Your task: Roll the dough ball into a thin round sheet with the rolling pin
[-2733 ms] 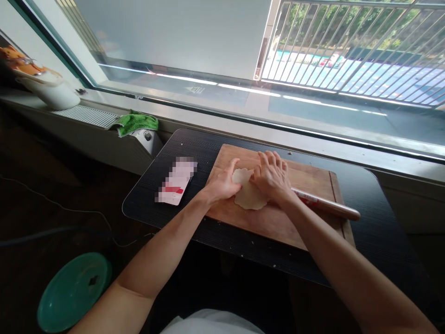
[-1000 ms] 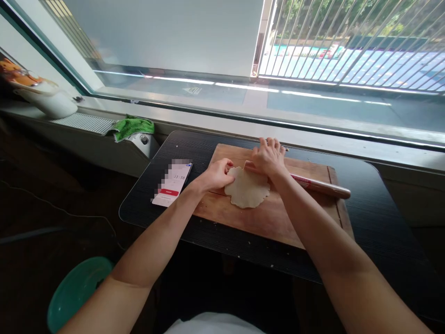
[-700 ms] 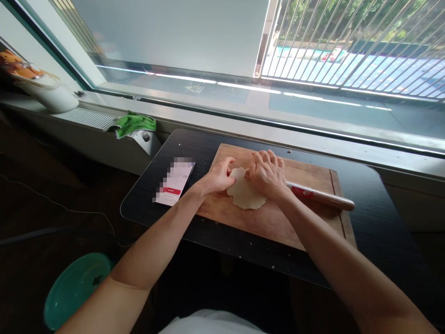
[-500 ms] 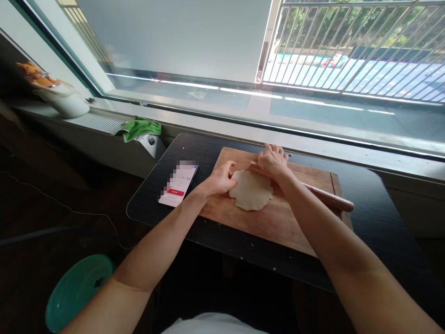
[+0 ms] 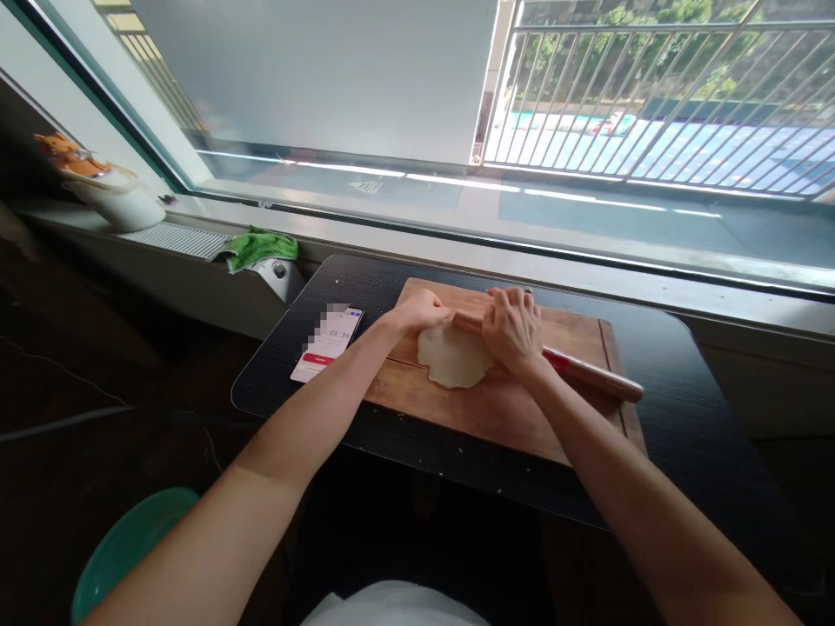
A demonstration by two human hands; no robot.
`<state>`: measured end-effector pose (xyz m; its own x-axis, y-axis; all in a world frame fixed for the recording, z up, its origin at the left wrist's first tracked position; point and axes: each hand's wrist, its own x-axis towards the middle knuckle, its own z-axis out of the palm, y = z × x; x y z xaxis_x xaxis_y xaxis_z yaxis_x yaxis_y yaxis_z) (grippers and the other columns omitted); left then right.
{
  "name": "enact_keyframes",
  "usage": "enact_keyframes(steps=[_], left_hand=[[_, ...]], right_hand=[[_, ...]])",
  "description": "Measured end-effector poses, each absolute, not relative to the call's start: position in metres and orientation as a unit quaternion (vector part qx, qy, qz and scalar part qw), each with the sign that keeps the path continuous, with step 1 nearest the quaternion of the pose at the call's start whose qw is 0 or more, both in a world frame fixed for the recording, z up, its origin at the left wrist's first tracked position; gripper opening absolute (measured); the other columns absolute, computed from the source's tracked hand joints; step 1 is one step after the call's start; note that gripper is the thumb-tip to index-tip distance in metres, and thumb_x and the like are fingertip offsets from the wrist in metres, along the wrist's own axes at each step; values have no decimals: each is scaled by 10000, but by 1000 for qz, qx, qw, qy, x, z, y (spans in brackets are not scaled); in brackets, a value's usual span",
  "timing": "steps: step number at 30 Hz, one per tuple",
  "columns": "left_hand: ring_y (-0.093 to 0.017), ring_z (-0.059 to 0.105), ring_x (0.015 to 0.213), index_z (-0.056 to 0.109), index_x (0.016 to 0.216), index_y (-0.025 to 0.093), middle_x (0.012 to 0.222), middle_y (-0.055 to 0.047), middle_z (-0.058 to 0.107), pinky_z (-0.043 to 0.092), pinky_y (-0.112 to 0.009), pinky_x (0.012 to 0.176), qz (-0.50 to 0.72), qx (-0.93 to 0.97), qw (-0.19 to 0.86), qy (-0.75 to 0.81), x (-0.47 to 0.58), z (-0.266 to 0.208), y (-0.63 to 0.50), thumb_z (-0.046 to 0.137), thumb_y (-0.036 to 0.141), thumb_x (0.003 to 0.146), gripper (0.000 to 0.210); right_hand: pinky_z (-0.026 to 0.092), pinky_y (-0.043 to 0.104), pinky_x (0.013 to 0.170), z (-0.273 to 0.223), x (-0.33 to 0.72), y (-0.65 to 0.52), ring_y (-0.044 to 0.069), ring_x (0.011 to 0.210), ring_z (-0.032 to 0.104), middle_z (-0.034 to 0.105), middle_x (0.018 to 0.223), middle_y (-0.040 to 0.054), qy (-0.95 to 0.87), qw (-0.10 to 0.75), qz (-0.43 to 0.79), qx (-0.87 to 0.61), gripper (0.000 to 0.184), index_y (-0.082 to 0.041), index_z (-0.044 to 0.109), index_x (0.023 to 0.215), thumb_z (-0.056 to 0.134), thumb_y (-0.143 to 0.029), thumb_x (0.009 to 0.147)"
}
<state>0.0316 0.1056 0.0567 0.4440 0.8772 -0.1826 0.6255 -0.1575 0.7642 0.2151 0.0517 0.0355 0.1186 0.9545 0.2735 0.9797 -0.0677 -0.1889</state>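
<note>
A flat, pale sheet of dough [image 5: 455, 355] with a ragged edge lies on the wooden cutting board [image 5: 522, 426]. My left hand [image 5: 421, 311] is closed at the dough's far left edge, its fingers pinching the rim. Over a wooden rolling pin [image 5: 597, 377] curls my right hand [image 5: 514, 326], gripping it near its left part. The pin slants across the board, its left end at the dough's far edge and its right end reaching past the board's right side. The palm side of my right hand is hidden.
The board rests on a black table [image 5: 671, 382] with small crumbs along its front. Left of the board lies a phone [image 5: 330, 343]. A green cloth [image 5: 261, 249] hangs on the radiator by the window; a green basin [image 5: 130, 543] stands low on the left.
My left hand has moved further along the dough's far edge and its fingers have closed. The right hand and rolling pin have come nearer to me over the dough. The view has shifted slightly.
</note>
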Motion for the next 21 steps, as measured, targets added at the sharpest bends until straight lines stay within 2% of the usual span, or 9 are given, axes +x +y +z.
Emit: enact_keyframes(steps=[2,5,7,9,12,15,18,21], left_hand=[[-92,304,429,446,406,201,415,45,342,221,-271,470,120,752,415,498,37,61,107,641,187,702,354],[-117,424,467,579,480,176,481,11,506,284,-260,466,89,754,435,484,42,64,101,669,144,620,170],[-139,522,538,656,590,164,589,-13,619,349,-245,486,125,740,432,500,40,62,93,668,150,624,39],[-146,576,590,681,674,159,656,-21,665,390,-229,510,177,715,412,537,35,56,84,656,157,654,32],[-140,596,584,665,678,153,627,-12,647,410,-213,515,184,695,408,563,26,44,72,622,131,682,48],[-138,583,524,621,630,157,550,8,588,411,-212,479,158,686,450,549,21,39,66,588,124,709,91],[-130,566,489,577,595,161,507,21,541,418,-203,451,139,679,485,534,22,40,65,581,126,743,152],[-133,603,541,612,718,153,593,20,599,466,-195,474,161,649,512,539,23,40,64,621,132,762,50]], right_hand=[[428,407,912,35,225,25,308,1079,621,706,1151,175,-648,134,-55,-748,437,-152,647,1220,288,-287,1012],[423,359,747,42,243,3,290,875,681,756,957,157,-594,97,-34,-798,465,-160,657,1194,263,-352,1039],[397,337,690,49,252,-3,275,798,686,764,915,141,-570,93,-27,-816,469,-175,641,1234,264,-382,1045],[389,330,678,54,255,-9,267,778,686,767,916,128,-568,93,-23,-818,457,-190,627,1268,277,-382,1045],[416,340,729,52,248,-16,275,872,687,765,983,133,-600,80,-4,-796,417,-177,641,1263,332,-324,1025],[434,359,888,46,230,-12,282,1104,627,715,1204,158,-636,99,0,-765,419,-143,630,1290,353,-268,1002],[396,430,1016,44,212,12,311,1238,535,634,1350,165,-648,107,8,-754,464,-153,588,1361,338,-312,1005],[346,500,1077,48,204,45,343,1300,476,597,1387,173,-642,103,9,-759,496,-157,584,1367,311,-363,1007]])
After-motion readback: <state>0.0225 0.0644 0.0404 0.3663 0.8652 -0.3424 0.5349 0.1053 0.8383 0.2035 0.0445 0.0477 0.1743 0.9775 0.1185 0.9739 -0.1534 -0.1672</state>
